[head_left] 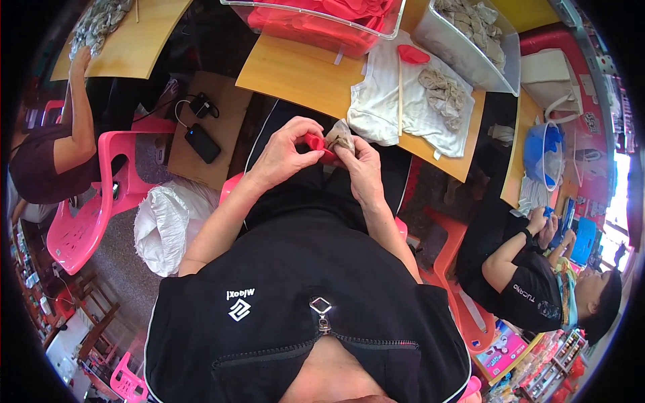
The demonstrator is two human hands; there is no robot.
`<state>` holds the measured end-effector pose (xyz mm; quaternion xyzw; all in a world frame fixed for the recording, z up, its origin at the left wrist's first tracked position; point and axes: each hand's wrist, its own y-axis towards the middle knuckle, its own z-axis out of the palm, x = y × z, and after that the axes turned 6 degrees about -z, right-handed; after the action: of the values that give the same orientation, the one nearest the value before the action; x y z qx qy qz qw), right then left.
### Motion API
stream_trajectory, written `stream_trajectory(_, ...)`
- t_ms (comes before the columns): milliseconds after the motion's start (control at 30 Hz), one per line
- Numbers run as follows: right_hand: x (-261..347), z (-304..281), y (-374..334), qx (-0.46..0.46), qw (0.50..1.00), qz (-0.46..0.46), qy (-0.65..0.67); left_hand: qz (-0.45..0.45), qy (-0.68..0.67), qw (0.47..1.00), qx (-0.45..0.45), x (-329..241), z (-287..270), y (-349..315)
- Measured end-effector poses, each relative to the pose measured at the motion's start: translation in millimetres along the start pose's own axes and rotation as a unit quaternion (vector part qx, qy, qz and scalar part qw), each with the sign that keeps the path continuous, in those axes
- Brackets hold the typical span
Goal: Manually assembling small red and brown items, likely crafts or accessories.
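Note:
In front of my lap, my left hand (285,156) pinches a small red fabric piece (315,142) between thumb and fingers. Close against it, my right hand (363,172) grips a crumpled beige-grey cloth piece (340,136). The two pieces meet between my hands; how they join is too small to tell. Beyond them a white T-shirt (376,101) lies spread over the wooden table (289,75). On it rest a thin wooden stick (400,101), a red oval fabric piece (413,54) and a heap of beige cloth (443,97).
A clear bin of red pieces (396,30) and a bin of beige cloth (507,80) stand at the table's far side. Left are a stool with a black power bank (202,143), a white sack (164,228) and a pink chair (80,235). Co-workers sit on both sides.

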<state>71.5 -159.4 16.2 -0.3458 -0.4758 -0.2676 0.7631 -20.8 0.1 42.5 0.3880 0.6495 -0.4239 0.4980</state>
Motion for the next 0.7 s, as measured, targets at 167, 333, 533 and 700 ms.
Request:
stream_trajectory(167,-6,-2,-1,0.012,1.0,-0.018,0.009,0.055,0.042,0.997,0.047,-7,-11,1)
stream_trajectory(333,-7,1,-4,0.015,1.0,-0.017,0.002,0.051,0.083,0.992,0.075,-12,-19,1)
stream_trajectory(533,-1,8,-5,0.022,0.999,-0.029,-0.015,0.006,-0.068,0.996,0.05,-1,-11,1)
stream_trajectory(700,2,14,-3,-0.01,0.992,-0.121,-0.027,0.012,-0.202,0.979,-0.004,9,8,6)
